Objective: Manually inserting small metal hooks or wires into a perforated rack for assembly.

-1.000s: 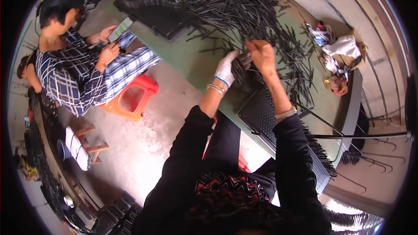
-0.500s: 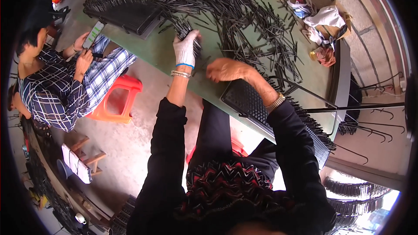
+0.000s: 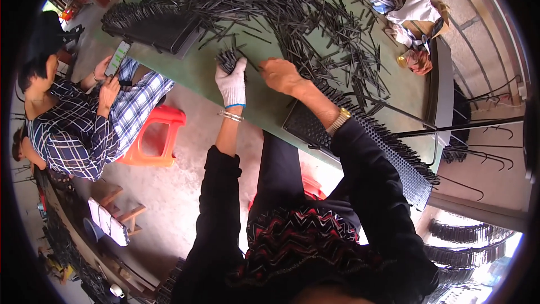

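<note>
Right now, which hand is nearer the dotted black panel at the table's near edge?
Right. The right hand is just beyond the left end of the dotted black panel. The left hand, gripping black sticks, sits farther left, with a wider gap to it.

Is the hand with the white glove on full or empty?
Full: the gloved left hand is closed around a bunch of thin black sticks; their ends poke out at the top.

Arms (image 3: 216, 202) stretching forward, gloved left hand (image 3: 231, 83) closed in a grip, bare right hand (image 3: 281, 76) curled near it.
</note>
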